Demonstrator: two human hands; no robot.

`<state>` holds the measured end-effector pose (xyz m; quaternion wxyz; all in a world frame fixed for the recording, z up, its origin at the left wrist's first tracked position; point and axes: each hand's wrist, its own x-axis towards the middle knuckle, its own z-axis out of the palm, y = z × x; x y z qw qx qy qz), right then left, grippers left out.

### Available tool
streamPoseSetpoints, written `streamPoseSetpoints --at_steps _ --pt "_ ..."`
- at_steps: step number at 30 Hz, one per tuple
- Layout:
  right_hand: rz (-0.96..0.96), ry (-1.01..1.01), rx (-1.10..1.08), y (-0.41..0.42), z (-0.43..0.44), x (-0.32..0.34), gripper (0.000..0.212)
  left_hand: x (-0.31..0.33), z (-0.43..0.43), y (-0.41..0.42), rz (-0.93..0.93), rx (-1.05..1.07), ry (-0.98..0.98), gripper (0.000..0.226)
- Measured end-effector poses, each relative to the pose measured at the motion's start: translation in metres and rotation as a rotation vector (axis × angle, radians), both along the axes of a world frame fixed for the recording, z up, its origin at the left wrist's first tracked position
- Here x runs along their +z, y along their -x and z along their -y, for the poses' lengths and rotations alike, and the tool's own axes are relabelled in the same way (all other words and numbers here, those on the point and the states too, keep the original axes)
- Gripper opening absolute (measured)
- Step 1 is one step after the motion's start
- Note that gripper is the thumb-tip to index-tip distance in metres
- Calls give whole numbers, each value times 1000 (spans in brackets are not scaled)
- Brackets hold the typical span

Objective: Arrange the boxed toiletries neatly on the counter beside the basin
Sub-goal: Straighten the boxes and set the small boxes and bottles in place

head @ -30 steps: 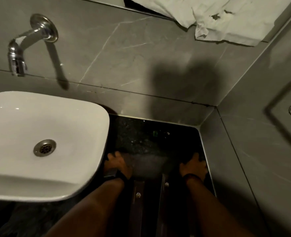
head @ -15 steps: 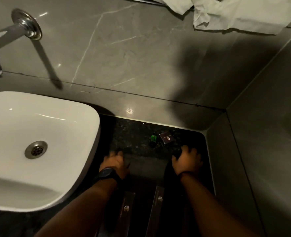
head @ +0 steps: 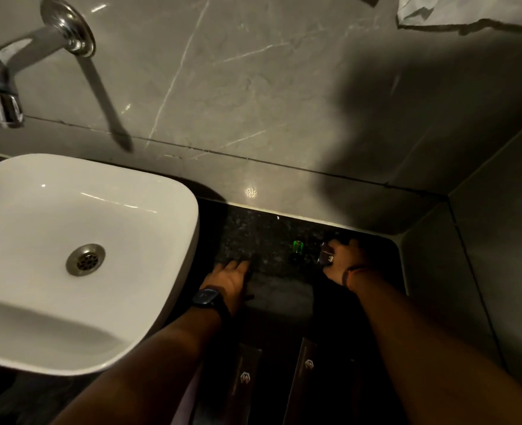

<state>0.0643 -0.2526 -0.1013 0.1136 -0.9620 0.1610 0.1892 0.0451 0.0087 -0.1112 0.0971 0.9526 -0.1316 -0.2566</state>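
On the dark speckled counter [head: 253,237] right of the white basin [head: 69,256], two long dark boxes with a pale logo lie side by side near the front edge, the left box [head: 243,378] and the right box [head: 310,366]. A small dark box [head: 325,255] with a logo sits near the back wall, and my right hand [head: 344,259] has its fingers curled around it. My left hand [head: 230,279], with a watch on the wrist, rests flat on the counter beside the basin, fingers spread. A small green bottle [head: 297,248] stands left of the small box.
A chrome wall spout [head: 5,87] juts out above the basin. Grey marble tile walls close the counter at the back and right. A crumpled white cloth [head: 468,10] hangs at the top right. The corner lies in deep shadow.
My right hand has moved back and right from the counter's middle onto the small dark box. My left hand has stayed beside the basin. The view has tilted down and shifted left.
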Motion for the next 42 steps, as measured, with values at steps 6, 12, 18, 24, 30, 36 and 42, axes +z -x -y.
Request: streamPoseSetpoints --at_steps 6,12,18,24,30,36,42 --pt "-22 -99 -6 39 -44 0 58 13 -6 5 5 -61 -32 58" --pt "-31 -134 307 70 -113 9 57 19 -18 8 27 -93 -39 54" --pt "28 -107 336 76 -125 19 67 22 -22 8 -10 -73 -48 77" --pt "309 -132 -79 81 -53 32 42 46 5 -3 159 56 128 71" --pt "62 -136 -600 102 15 17 77 61 78 -22 127 300 311 49" --pt "37 -178 -554 111 30 -4 44 40 125 -47 51 404 312 62" --pt "300 -276 -473 107 32 2 33 23 142 -59 29 401 223 50"
